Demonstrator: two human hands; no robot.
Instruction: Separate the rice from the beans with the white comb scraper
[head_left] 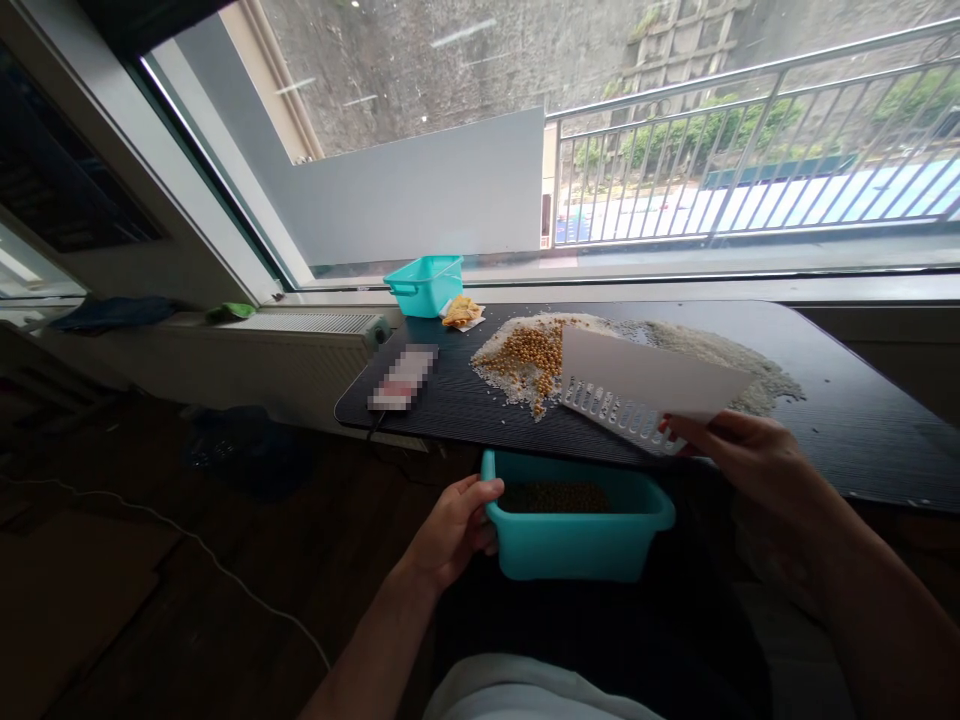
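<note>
My left hand [456, 528] grips the left rim of a teal plastic tub [577, 545], held just below the near edge of the black table [862, 400]. Brown beans lie in the tub. My right hand [742, 455] is closed on the corner of a white slotted scoop [637, 390], tilted on the tabletop. The scoop's edge rests against a heap of yellow beans [532, 360] mixed into a wide spread of white rice [720, 350].
A second teal tub [424, 284] stands at the table's far left corner beside a small pile of yellow snacks [461, 312]. A blurred flat object [403, 376] lies at the left end. A radiator [300, 335] runs under the window.
</note>
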